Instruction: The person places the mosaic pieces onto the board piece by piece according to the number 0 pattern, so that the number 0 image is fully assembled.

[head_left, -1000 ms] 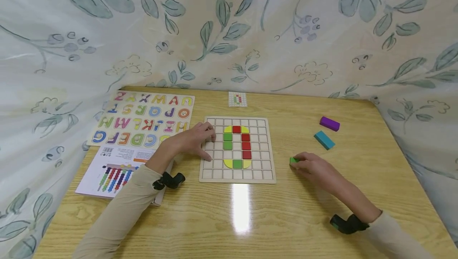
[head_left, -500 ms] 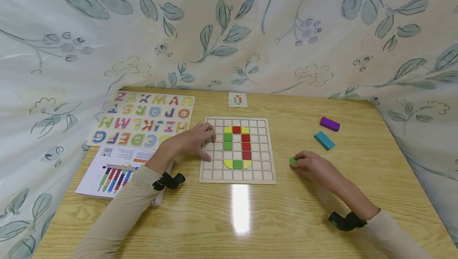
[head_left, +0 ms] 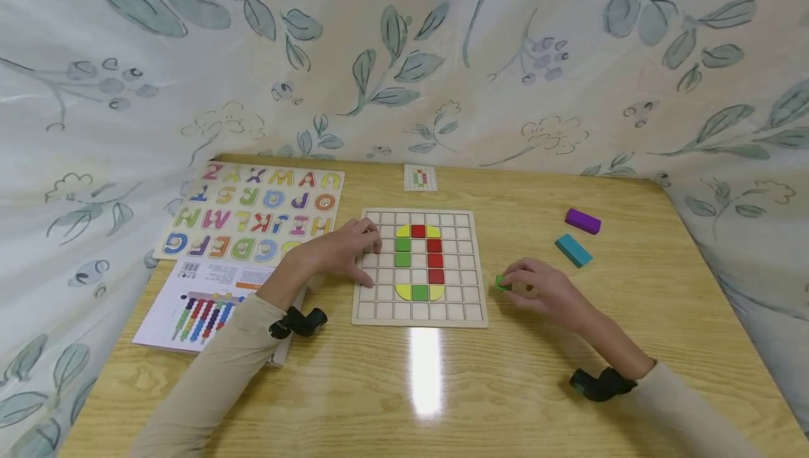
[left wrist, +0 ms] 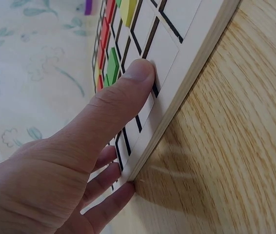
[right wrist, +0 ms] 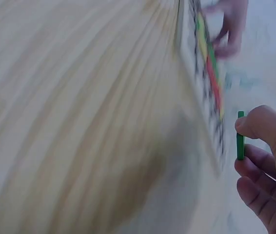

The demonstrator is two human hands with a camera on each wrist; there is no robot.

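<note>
My left hand point(head_left: 338, 251) rests on the left edge of a square wooden grid board point(head_left: 455, 295). In the left wrist view its thumb point(left wrist: 133, 78) lies on the board's top, with the other fingers at the edge. Red tiles point(head_left: 435, 260), green tiles point(head_left: 402, 258) and rounded yellow tiles point(head_left: 403, 292) form a ring on the grid, with a gap at its lower left. Just right of the board, my right hand point(head_left: 546, 291) pinches a thin green tile point(right wrist: 240, 136) between thumb and fingers, above the table.
A purple block point(head_left: 583, 221) and a teal block point(head_left: 573, 251) lie at the right. Behind the board is a small pattern card point(head_left: 420, 178). An alphabet puzzle board point(head_left: 253, 187) and a box with an abacus picture point(head_left: 158, 317) sit on the left.
My right hand has lifted the green tile and carried it left toward the board. My left hand has stayed at the board's edge.
</note>
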